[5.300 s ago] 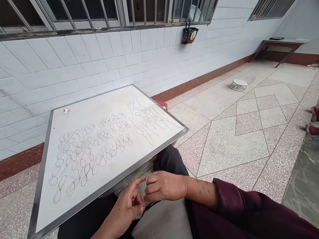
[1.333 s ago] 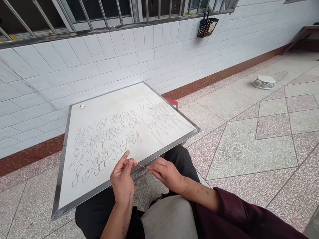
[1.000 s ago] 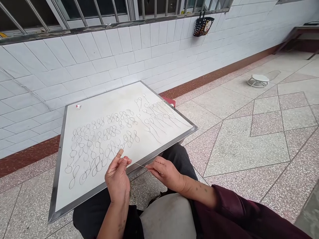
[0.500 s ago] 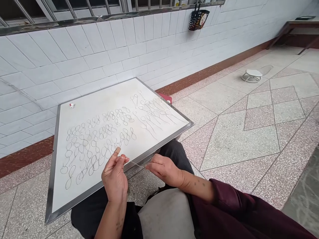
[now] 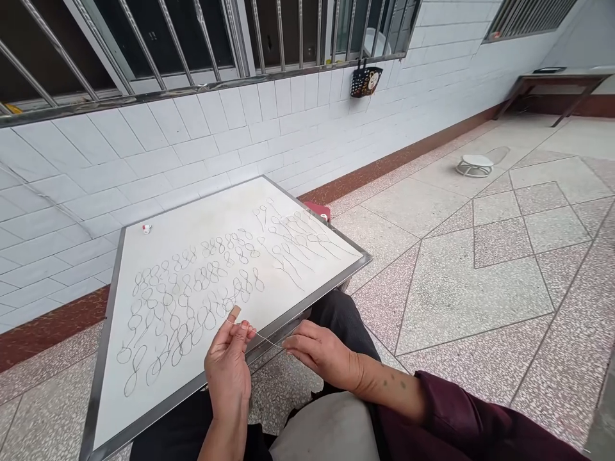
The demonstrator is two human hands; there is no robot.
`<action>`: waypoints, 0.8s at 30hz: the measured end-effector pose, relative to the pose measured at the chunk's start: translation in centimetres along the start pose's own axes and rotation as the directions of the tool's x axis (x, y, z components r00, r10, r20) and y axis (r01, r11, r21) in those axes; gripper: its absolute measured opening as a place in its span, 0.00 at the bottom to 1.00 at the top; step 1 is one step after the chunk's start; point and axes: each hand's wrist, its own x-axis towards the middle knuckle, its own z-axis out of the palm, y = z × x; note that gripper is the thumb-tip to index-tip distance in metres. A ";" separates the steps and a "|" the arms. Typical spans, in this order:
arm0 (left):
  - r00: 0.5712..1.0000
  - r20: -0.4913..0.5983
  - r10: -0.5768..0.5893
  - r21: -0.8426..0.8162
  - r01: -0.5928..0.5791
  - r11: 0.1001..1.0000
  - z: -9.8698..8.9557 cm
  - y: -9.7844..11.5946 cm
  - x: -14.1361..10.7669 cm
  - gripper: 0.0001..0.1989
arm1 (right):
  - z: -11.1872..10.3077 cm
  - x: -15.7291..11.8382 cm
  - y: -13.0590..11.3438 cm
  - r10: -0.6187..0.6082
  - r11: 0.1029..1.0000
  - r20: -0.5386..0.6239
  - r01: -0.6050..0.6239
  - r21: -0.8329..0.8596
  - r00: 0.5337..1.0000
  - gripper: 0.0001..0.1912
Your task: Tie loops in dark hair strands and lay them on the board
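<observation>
A thin pale wire (image 5: 267, 339) runs between my two hands, above the table's near edge. My left hand (image 5: 230, 368) pinches one end, with a tan wrap on its index fingertip. The other end is between the thumb and fingers of my right hand (image 5: 324, 355). On the white table (image 5: 202, 211) lie several rows of thin wire loops, many shaped like a figure eight (image 5: 136, 370). Wires with one loop and long tails (image 5: 291, 269) are grouped at the table's right side.
A small red-and-white object (image 5: 147, 228) sits at the table's far left corner. The tiled wall (image 5: 192, 157) is behind, with a hanging black basket (image 5: 366, 82). A red thing (image 5: 318, 209) shows past the table's far right edge; a low stool (image 5: 475, 165) stands on the floor.
The view has tilted up, so more of the barred windows shows and the table appears lower. Both hands keep hold of the wire in nearly the same pose.
</observation>
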 end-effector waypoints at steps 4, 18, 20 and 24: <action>0.999 0.025 -0.022 -0.012 0.023 1.000 0.4 -0.4 0.1 0.27 | -0.1 -0.1 -0.1 0.055 0.998 -0.021 -0.054 0.020 0.998 0.07; 0.973 0.213 -0.088 0.076 0.073 0.994 0.7 -1.4 -0.1 0.30 | 0.3 -0.7 0.6 0.229 0.969 -0.115 -0.216 0.118 0.967 0.06; 0.973 0.207 -0.104 0.069 0.092 0.993 1.0 -1.5 -0.2 0.28 | 0.4 -0.7 0.7 0.227 0.970 -0.116 -0.215 0.110 0.967 0.06; 0.979 0.162 -0.123 0.059 0.114 0.992 1.4 -1.6 -0.3 0.25 | 0.7 -0.8 0.7 0.211 0.974 -0.116 -0.199 0.106 0.971 0.06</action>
